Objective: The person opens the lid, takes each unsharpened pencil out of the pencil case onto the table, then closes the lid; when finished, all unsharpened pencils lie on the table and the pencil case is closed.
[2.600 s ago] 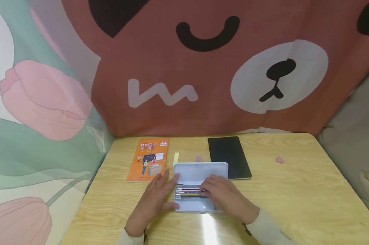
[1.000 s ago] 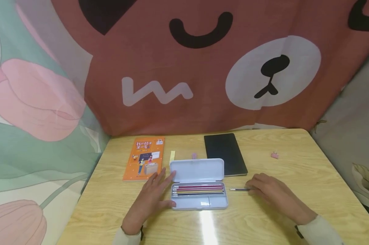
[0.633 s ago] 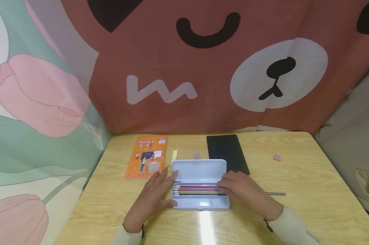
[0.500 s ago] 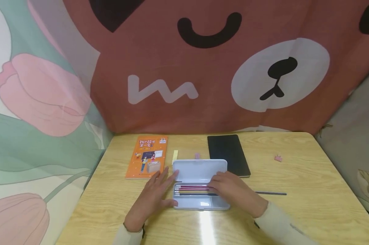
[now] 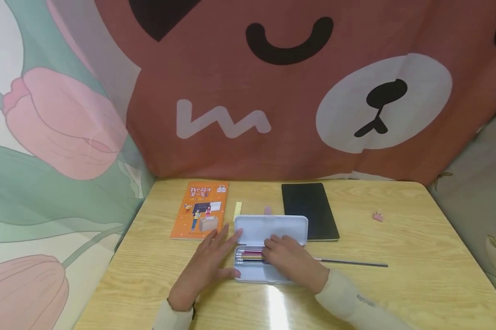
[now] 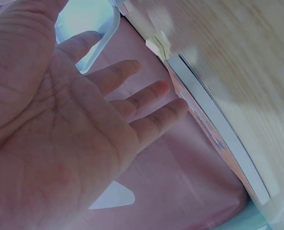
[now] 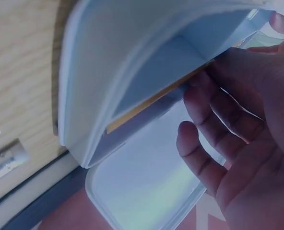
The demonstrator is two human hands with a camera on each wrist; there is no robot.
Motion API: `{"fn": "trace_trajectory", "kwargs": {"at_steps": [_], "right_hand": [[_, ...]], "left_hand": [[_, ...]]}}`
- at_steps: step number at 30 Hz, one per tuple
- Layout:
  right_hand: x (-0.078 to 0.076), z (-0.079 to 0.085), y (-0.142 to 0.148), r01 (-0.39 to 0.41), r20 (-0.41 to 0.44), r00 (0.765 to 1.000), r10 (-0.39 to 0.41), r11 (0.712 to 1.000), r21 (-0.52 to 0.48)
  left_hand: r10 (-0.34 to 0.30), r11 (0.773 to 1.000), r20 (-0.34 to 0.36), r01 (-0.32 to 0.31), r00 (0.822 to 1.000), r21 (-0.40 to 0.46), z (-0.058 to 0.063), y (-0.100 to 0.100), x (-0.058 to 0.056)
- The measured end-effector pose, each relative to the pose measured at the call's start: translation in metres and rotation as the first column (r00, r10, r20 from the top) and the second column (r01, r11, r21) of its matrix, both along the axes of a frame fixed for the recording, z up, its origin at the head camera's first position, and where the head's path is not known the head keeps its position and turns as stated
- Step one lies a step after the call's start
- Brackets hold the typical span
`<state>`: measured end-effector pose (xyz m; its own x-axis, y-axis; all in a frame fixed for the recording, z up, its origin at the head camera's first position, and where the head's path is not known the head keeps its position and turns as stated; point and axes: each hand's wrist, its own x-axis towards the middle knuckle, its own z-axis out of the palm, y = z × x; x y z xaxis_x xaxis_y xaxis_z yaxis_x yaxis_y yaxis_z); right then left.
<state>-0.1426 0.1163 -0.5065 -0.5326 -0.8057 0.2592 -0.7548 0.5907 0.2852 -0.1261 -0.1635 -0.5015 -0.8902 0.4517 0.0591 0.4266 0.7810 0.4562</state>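
A pale blue pencil case [image 5: 253, 224] lies with its lid raised at the front middle of the table. Several pencils [image 5: 248, 256] lie side by side in its rear compartment, eraser ends to the left. My left hand [image 5: 204, 268] spreads at the case's left end, thumb and forefinger at its edge. My right hand [image 5: 293, 261] reaches into the case, fingertips down at the pencils and covering their right part. In the right wrist view, thumb and forefinger meet a yellow pencil [image 7: 147, 111]; I cannot tell whether they pinch it. Another pencil [image 5: 351, 262] lies on the table, right of the case.
An orange book [image 5: 202, 211] lies at the back left. Behind the case are a yellow strip [image 5: 237, 208] and a small purple piece [image 5: 268, 211]. A black notebook [image 5: 311, 211] lies behind its right end, partly hidden by the lid. A pink clip [image 5: 378, 216] sits farther right.
A dark pencil was taken out and laid on the table at the right. My right hand then came back left into the case. The left hand has stayed at the case's left end.
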Motion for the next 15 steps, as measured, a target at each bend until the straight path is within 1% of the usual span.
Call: {"fn": "trace_trajectory", "kwargs": {"at_steps": [3, 7, 11, 15], "right_hand": [[0.001, -0.001, 0.001, 0.002, -0.042, 0.999, -0.002, 1.0, -0.003], [0.001, -0.003, 0.002, 0.011, -0.04, 0.999, -0.011, 1.0, 0.008], [0.002, -0.003, 0.004, 0.016, 0.016, 1.0, -0.016, 1.0, 0.004], [0.007, 0.007, 0.016, 0.011, 0.128, 0.992, 0.0, 0.997, -0.082]], "left_hand": [[-0.002, 1.0, -0.004, 0.002, 1.0, -0.007, 0.001, 0.001, -0.001], [-0.003, 1.0, -0.009, 0.003, 1.0, -0.011, 0.001, 0.001, 0.0], [-0.006, 1.0, -0.014, 0.006, 1.0, -0.008, 0.001, 0.001, 0.0], [-0.002, 1.0, -0.001, 0.002, 1.0, -0.008, 0.002, 0.002, 0.0]]}}
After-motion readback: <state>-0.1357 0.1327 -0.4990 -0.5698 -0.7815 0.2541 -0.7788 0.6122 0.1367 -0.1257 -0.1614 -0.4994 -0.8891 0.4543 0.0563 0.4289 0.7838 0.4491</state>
